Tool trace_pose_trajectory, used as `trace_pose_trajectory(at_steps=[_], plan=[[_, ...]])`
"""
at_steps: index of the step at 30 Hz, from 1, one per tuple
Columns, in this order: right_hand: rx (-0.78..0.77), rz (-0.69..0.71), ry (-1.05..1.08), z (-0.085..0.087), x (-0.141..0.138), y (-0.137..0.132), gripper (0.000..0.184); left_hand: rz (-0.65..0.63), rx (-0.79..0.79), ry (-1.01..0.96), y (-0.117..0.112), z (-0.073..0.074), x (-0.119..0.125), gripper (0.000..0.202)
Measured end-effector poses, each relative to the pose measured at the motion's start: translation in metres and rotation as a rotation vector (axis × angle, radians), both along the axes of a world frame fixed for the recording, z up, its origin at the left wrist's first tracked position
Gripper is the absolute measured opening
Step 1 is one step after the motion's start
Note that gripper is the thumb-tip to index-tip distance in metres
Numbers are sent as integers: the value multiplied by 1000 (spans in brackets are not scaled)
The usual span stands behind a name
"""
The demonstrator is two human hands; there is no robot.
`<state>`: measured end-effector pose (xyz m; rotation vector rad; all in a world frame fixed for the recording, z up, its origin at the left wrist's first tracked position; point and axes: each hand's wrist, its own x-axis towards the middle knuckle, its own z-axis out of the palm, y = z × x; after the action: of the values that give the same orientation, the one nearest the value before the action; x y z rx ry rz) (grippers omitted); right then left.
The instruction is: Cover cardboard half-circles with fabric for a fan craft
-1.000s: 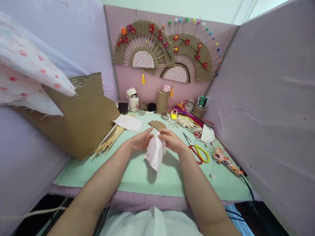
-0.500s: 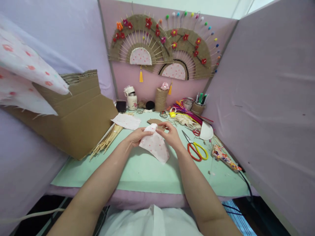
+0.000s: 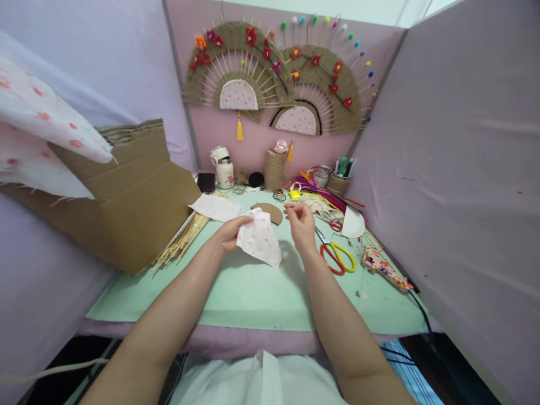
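Left hand (image 3: 232,233) grips a dotted cloth piece (image 3: 260,242) by its upper left side, thumb laid over the top, the rest spreading to that hand's right and drooping toward the bench (image 3: 270,306). Right hand (image 3: 300,220) is apart from the cloth, its fingers bent and the tips close together; whether some fine thread lies between them, I cannot tell.

The step in hand looks to be handling and tidying this one piece: one hand steadies it while the other works free of it. Any further work on the far edge would call for the left grip to stay light and the right fingertips to come back leftward, pinching only the margin so the thin fabric does not crease.

Just beyond the gap between both hands lies a brown cardboard shape (image 3: 272,212), partly hidden behind the cloth. Close to the right wrist, on its outer side, are scissors (image 3: 338,257), which that arm should avoid nudging.
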<state>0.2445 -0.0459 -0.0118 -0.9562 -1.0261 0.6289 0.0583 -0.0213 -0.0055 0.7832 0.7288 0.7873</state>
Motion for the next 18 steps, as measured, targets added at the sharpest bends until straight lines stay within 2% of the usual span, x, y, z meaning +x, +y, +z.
trace_pose_trajectory(at_steps=[3, 7, 12, 18], plan=[[-49, 92, -50, 0, -2, -2, 15, 44, -68, -86, 3, -1, 0, 28], [-32, 160, -235, -2, -6, -5, 11, 108, -55, -92, 6, -3, -1, 33], [42, 163, -481, -5, -8, -6, 12, 106, -43, -99, 5, -1, 0, 34], [71, 122, -649, -5, -9, -8, 8, 90, -37, -104, 1, 0, 2, 35]])
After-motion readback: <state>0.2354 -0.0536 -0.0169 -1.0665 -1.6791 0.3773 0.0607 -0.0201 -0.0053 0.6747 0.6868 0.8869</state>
